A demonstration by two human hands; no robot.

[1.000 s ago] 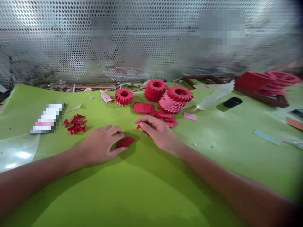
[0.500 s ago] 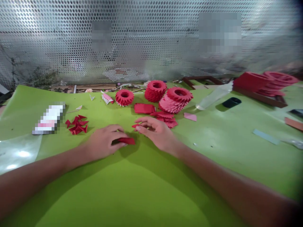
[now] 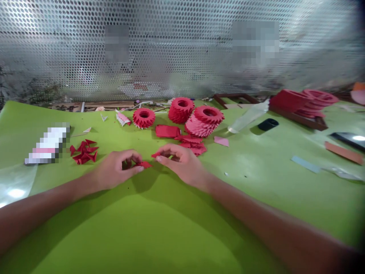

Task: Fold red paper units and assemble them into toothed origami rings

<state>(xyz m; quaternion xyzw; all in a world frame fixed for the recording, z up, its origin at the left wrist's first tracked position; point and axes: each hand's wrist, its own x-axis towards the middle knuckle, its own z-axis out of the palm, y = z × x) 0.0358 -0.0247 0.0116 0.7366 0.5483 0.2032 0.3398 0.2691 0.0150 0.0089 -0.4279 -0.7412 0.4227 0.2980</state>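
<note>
hands: left hand narrow, pinching a folded red paper triangle; right hand narrow, holding a smaller red paper piece | place: just apart, 6 o'clock of the stacked red paper rings, on the green desk | risk: a loose pinch could drop either piece; hard squeezing could crease it

The light is bright but soft, and the perforated metal sheet shines pale in its upper part. On the clear plastic sheet at the left, I see a small white glare. My left hand, my right hand and the folded red paper put a soft dark shadow on the green mat. The picture bends near its edges and becomes dark at the right corners, where my right forearm looks unsharp. Two square patches on the metal sheet are pixelated.
</note>
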